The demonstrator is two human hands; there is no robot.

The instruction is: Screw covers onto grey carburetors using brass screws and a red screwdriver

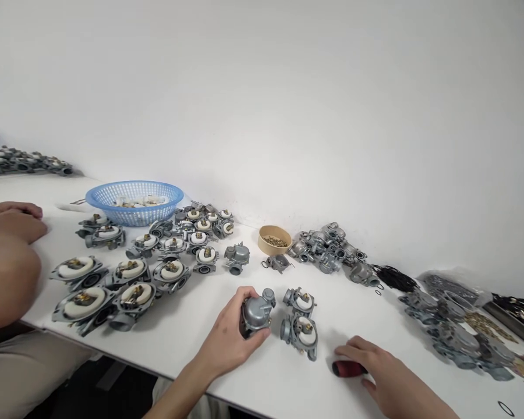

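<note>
Nowhere on the parts could any brand, label or writing be read from where I stood. At the near edge of the white table [192, 331], the person's left hand [229, 340] was curled around a grey metal carburetor [257, 309], its fingers closed over the rounded bowl, which rested on the table top. Two more carburetor bodies [301, 323] with pale floats showing stood just beside it, to the right. The right hand [375, 369] lay flat farther right, its fingers loosely bent over a red-handled tool [347, 368] lying on the table; whether they gripped it I could not tell. Behind, rows of open carburetors [126, 279] spread leftward toward a blue basket [133, 201], and another person's hand [13, 224] rested at the far left.
</note>
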